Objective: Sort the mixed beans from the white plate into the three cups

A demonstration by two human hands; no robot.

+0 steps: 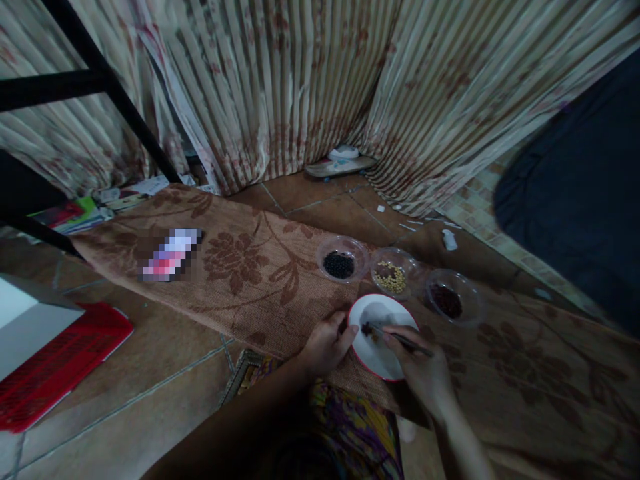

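A white bowl with a red rim (387, 367) sits on the cloth in front of me and holds a few dark and yellowish beans. My left hand (327, 343) grips its left edge, thumb over the rim. In my right hand (425, 367) is a slim pair of metal tweezers (407, 342), pinched, with the tips down among the beans. Just beyond the bowl stand three clear plastic bowls: one with black beans (339, 265), one with yellow beans (390, 277) and one with dark red beans (446, 302).
A brown flower-patterned cloth (280, 313) covers the long surface. At its left lies a blurred-out phone-like object (173, 255). A red basket (65, 367) with a white box stands on the tiled floor. Behind hang striped curtains (280, 87), with a skateboard (340, 167) beneath.
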